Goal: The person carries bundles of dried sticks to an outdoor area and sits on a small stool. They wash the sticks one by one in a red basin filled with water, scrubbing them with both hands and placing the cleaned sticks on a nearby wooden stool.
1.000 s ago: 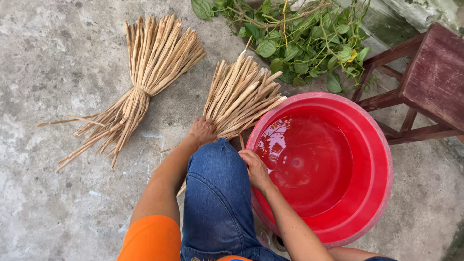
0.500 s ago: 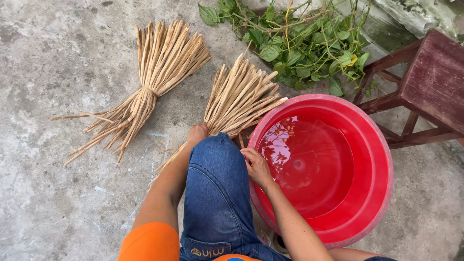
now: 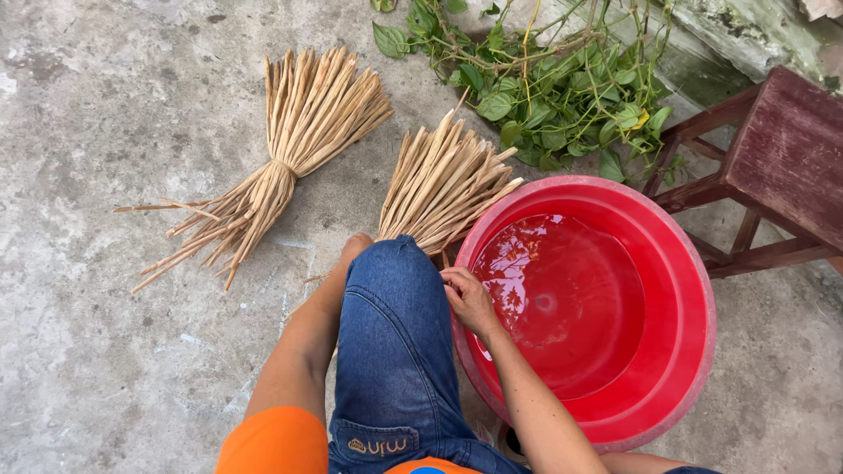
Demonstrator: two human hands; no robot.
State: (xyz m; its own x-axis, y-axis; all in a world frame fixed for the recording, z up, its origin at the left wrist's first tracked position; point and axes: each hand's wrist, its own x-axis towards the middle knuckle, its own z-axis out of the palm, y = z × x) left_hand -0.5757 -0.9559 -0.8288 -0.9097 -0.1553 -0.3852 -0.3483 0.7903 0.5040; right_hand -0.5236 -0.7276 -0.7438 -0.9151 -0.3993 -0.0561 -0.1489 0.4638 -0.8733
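A: Seen from above, nearest first: right hand [image 3: 470, 301], fingers curled loosely, pressed where blue denim knee [image 3: 395, 298] meets the rim of the red plastic basin [image 3: 694, 298]. Impossible to tell whether anything thin sits pinched between those fingers.

B: And the left hand [image 3: 356, 248]?

A: Reaching past the far side of the knee, mostly hidden; only knuckles showing, right at the base of the near bundle of dried strips [image 3: 443, 184]. Touching or gripping it, hard to say which.

B: Risks from here?

A: Judging by the lie of things: strips stiff, pale, brittle-looking, so a hard tug at the base likely to snap or splay them loose. Basin full of clear water just right of the right hand, thin glossy wall, easy to slop onto the rough grey concrete floor [image 3: 105, 351] with a knock from knee or wrist. Wet concrete, then, slippery underfoot.

B: Further out?

A: Beyond and left of the left hand, a second tied bundle [image 3: 281, 167], cinched at the waist, fanned flat at both ends, straw-coloured and fibrous. Beyond the basin, a tangle of green leafy vines [image 3: 562, 96], soft and limp. Far right of the right hand, a dark red wooden stool [image 3: 781, 167], worn, square-edged.
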